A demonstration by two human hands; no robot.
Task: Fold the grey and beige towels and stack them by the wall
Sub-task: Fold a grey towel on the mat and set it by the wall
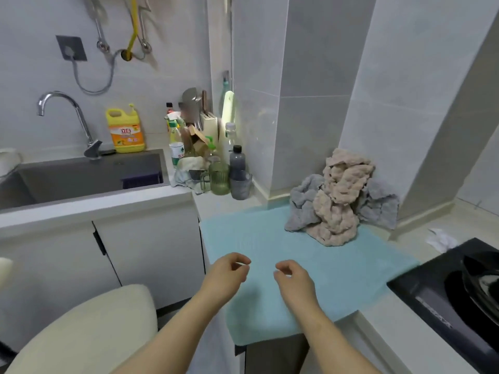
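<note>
A crumpled beige towel (340, 195) lies heaped against the wall at the back of the counter. Under and beside it a grey towel (305, 203) is bunched up, and its grey cloth also shows on the right side (380, 206). Both rest partly on a light blue mat (310, 265) spread flat over the counter. My left hand (229, 271) and my right hand (293, 276) hover over the near part of the mat, fingers loosely curled, holding nothing, well short of the towels.
A sink (81, 179) with a tap (67, 117) is at the left. Bottles, a green glass jug (218, 176) and a knife block crowd the corner. A black hob (445, 292) with a black pan sits at the right. A cream chair back (89, 327) stands below left.
</note>
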